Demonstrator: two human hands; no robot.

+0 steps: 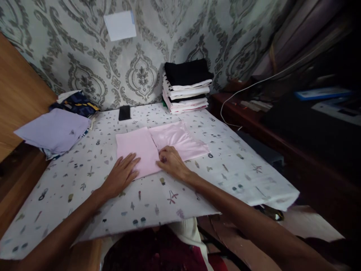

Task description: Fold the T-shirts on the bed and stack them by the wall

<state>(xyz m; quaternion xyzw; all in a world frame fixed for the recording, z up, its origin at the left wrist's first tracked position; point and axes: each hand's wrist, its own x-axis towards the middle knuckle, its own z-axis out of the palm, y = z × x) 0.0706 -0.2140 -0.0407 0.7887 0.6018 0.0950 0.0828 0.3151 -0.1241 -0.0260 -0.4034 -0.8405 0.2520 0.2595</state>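
Note:
A pale pink garment (138,145) lies partly folded on the table, its left part flat and smooth. Its right part (180,139) is creased and spreads out to the right past a fold edge. My left hand (124,171) rests palm down on the near left corner, fingers stretched out. Curled at the fold edge near the middle is my right hand (170,160), its fingers closed on the cloth. The fingertips of that hand are partly hidden.
A neat stack of folded clothes (187,86), black on top, stands at the back. Piled at the left are a lilac garment (56,130) and dark patterned cloth (76,105). A black phone (124,113) lies near the wall. Right of the patterned tablecloth (225,169) runs a white cable (248,86).

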